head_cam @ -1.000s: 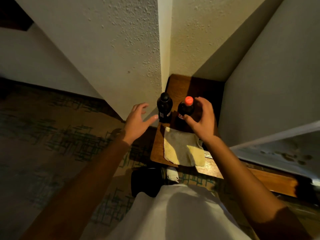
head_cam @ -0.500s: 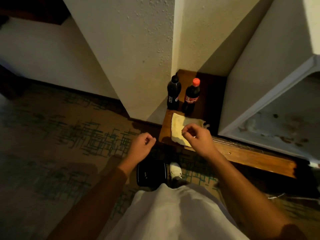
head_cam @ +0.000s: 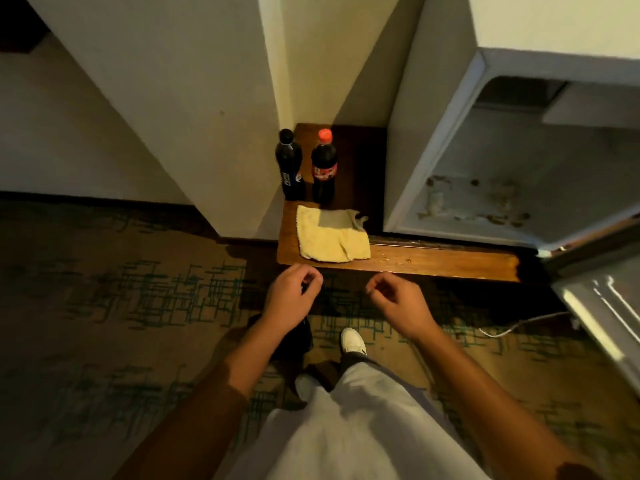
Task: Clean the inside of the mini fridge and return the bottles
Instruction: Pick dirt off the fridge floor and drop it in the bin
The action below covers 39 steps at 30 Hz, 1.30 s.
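Note:
Two dark cola bottles stand side by side on a low wooden platform [head_cam: 433, 261] by the wall corner: a black-capped bottle [head_cam: 290, 166] on the left and a red-capped bottle [head_cam: 324, 166] on the right. A folded yellow cloth [head_cam: 330, 239] lies on the platform just in front of them. To the right the white mini fridge [head_cam: 485, 168] stands open, its inner floor stained with brown spots. My left hand [head_cam: 291, 299] and my right hand [head_cam: 398, 299] hover over the carpet before the platform, fingers loosely curled, holding nothing.
The fridge door [head_cam: 602, 306] swings out at the right edge. A white cable [head_cam: 519, 325] lies on the patterned carpet near it. My shoes [head_cam: 351, 341] stand on the carpet just below my hands. A wall corner [head_cam: 273, 98] juts out left of the bottles.
My right hand let go of the red-capped bottle and both hands drew back from the bottles to above the carpet. The view pulled back and now takes in the open fridge.

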Motion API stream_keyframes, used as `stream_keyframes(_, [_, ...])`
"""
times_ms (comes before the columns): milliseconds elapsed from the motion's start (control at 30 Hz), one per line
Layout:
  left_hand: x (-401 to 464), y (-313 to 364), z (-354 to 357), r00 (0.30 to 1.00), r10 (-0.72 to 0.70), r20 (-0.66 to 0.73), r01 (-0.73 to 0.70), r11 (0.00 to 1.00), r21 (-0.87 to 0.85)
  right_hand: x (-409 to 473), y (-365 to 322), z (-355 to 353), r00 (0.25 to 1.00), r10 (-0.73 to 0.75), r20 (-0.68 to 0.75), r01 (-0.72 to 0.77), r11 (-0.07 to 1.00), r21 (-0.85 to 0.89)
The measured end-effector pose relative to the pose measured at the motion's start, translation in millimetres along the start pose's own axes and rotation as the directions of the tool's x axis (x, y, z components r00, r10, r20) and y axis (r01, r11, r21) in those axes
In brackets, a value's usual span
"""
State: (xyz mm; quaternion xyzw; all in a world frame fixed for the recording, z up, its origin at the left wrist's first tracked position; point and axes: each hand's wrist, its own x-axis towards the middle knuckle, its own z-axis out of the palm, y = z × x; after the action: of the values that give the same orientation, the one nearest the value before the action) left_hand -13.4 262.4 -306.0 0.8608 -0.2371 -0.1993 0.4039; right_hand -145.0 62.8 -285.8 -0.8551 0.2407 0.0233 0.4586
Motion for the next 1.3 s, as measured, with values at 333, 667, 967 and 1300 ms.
stream_keyframes(333, [58.7,75.8,72.9,0.976,0.081,0.203,-0.087,0.996,0.025,-14.2,97.8,-89.0,0.921,0.126,-0.368,-0.175,0.979,-0.103])
stream_keyframes(667, [138.4,153.1,164.3,0.909,0.227,0.349,-0.302,0.936,0.180,63.4,178.7,-189.9,0.916,0.167,-0.365,-0.299,0.890,-0.343])
stream_keyframes(967, [225.4,153.6,221.6,0.938,0.140,0.316,-0.267,0.874,0.406,136.9,212.1,-230.5,0.908,0.289,-0.303,-0.405,0.787,-0.466])
stream_keyframes(1300, [259.3,151.5,244.9,0.914,0.060,0.402,-0.299,0.769,0.565,177.1,230.9,-219.1,0.878,0.060,-0.475,-0.283,0.865,-0.414])
